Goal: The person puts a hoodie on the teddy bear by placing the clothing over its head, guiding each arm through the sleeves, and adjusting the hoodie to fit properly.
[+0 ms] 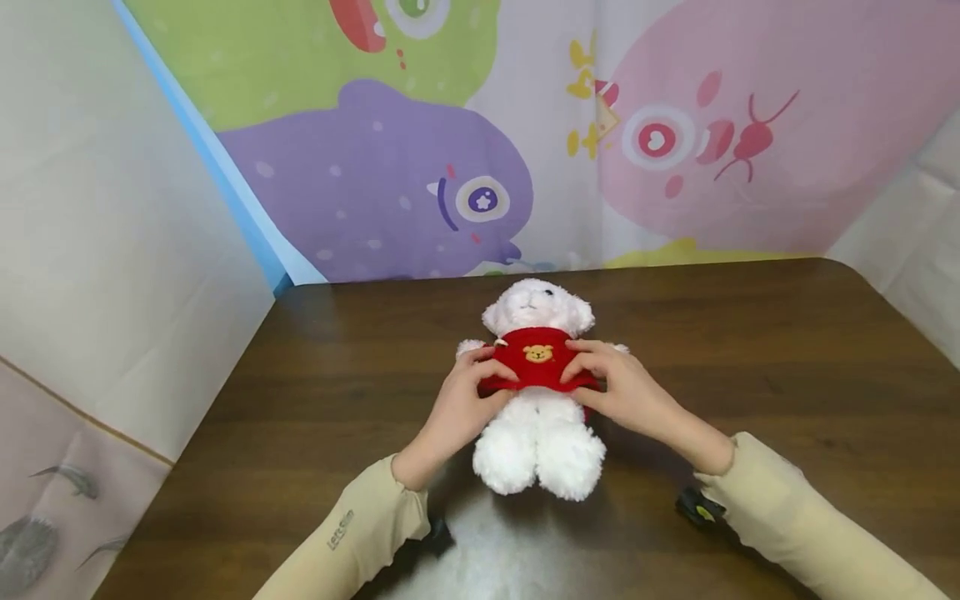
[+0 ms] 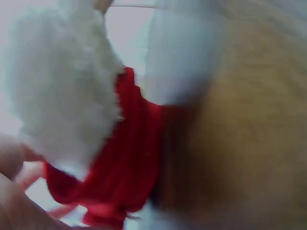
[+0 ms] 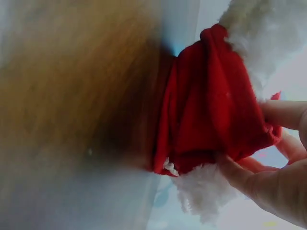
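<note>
A white plush bear (image 1: 538, 446) in a red shirt (image 1: 536, 360) with a small yellow bear face on its chest lies on its back on the table, head toward the far edge. At the shirt's left side my left hand (image 1: 472, 396) pinches the hem between thumb and fingers. My right hand (image 1: 626, 390) pinches the hem at the other side. The right wrist view shows the fingers (image 3: 244, 179) against the folded red cloth (image 3: 211, 105). In the left wrist view, white fur (image 2: 62, 91) hides part of the left hand's grip.
The brown wooden table (image 1: 337, 400) reaches back to a cartoon-printed curtain (image 1: 375, 183). Pale sheets hang at the left (image 1: 150, 208) and right. A dark wrist-camera piece (image 1: 699, 507) sits under the right sleeve.
</note>
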Motion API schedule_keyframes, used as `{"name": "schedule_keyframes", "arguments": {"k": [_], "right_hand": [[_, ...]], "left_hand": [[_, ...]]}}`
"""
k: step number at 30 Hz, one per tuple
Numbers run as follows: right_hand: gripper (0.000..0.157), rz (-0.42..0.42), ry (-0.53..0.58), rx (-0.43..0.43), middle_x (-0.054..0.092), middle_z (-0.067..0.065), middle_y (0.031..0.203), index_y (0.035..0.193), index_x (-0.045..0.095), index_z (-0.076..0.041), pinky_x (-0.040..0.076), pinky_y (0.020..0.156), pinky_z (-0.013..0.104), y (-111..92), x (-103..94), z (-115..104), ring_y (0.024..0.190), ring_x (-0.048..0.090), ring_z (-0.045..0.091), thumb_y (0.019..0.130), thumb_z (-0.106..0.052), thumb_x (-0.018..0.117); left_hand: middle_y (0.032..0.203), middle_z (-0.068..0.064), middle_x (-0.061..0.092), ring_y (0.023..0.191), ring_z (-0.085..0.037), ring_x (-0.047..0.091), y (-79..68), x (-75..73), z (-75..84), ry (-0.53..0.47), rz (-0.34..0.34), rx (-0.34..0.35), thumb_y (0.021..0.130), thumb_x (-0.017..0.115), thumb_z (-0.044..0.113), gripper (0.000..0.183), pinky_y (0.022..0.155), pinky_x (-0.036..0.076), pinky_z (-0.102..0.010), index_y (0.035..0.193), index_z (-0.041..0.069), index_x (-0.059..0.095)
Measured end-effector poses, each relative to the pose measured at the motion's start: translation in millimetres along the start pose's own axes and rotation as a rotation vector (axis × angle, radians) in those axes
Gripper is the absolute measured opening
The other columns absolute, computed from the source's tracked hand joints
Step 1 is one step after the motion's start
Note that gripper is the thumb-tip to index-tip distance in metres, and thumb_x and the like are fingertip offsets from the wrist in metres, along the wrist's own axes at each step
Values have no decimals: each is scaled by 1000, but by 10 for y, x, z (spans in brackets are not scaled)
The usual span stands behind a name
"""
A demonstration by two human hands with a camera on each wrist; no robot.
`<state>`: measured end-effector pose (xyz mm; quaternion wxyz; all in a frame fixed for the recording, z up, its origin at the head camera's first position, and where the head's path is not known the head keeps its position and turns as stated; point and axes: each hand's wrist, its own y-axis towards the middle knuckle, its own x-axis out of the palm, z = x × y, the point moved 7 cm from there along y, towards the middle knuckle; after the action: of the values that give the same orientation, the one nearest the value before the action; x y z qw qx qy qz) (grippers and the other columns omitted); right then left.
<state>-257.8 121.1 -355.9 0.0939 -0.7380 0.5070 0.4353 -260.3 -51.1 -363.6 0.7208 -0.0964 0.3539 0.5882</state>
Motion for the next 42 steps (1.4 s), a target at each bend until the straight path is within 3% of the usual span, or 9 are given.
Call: {"name": "schedule_keyframes", "arguments": {"k": [6, 11, 15, 19, 23, 29, 34, 38, 42], "right_hand": [[15, -94, 81, 6, 38, 11, 129, 76, 59, -24, 45, 76, 37, -82, 72, 27, 122, 25, 29, 70, -14, 68], [16, -16, 50, -28, 41, 7, 125, 80, 59, -23, 45, 78, 36, -88, 12, -3, 118, 31, 24, 70, -14, 68], [26, 115, 19, -37, 45, 6, 112, 88, 55, -14, 45, 77, 33, -89, -51, -34, 101, 42, 18, 68, -9, 70], [41, 179, -15, 26, 47, 4, 101, 102, 50, -7, 46, 71, 31, -104, -70, -44, 87, 47, 15, 67, -9, 71], [40, 168, -47, 97, 54, 5, 101, 105, 53, -7, 46, 72, 33, -101, -50, -35, 87, 50, 17, 69, -12, 69], [16, 152, -34, 130, 60, 2, 91, 85, 63, -12, 47, 67, 30, -78, -28, 6, 82, 51, 16, 70, -8, 64], [13, 116, 46, 122, 59, -2, 81, 75, 60, -15, 45, 55, 25, -39, 17, 71, 73, 48, 15, 69, -3, 61], [19, 137, 152, 242, 53, 3, 80, 82, 49, -9, 44, 54, 24, -59, 40, 178, 69, 47, 17, 70, -3, 61], [28, 213, 221, 377, 49, 11, 86, 92, 40, -4, 45, 60, 26, -78, 23, 258, 74, 49, 21, 72, -4, 59]], "left_hand": [[129, 0, 36, 116, -18, 31, -46, 69, -112, -186, -78, 35, 74, 61, 9, 6, 82, 41, -35, 77, 14, 63], [126, -4, 38, 115, -20, 33, -57, 6, -72, -212, -49, 25, 75, 61, 9, 10, 83, 40, -34, 85, 10, 62], [112, -10, 43, 104, -21, 41, -114, -29, -110, -129, 66, -115, 75, 63, 15, 27, 81, 39, -35, 99, 9, 54], [111, -10, 42, 102, -22, 40, -167, 49, -205, -232, 22, -294, 78, 60, 20, 40, 79, 40, -36, 113, 12, 44], [117, -8, 44, 102, -22, 43, -184, 117, -193, -341, 1, -338, 81, 56, 19, 41, 79, 41, -34, 119, 15, 42], [87, -3, 55, 78, -17, 48, -154, 117, -160, -285, 108, -324, 76, 59, 18, 11, 62, 43, -27, 84, 11, 57], [76, 0, 53, 69, -14, 47, -89, 99, -144, -206, 185, -307, 72, 63, 19, 10, 55, 42, -26, 70, 12, 55], [83, -2, 55, 75, -16, 49, -35, 115, -139, -246, 189, -321, 72, 63, 16, 12, 62, 42, -26, 79, 10, 55], [100, -12, 50, 89, -21, 49, 10, 195, -155, -484, 181, -391, 74, 62, 11, 35, 74, 42, -29, 102, 4, 41]]}}
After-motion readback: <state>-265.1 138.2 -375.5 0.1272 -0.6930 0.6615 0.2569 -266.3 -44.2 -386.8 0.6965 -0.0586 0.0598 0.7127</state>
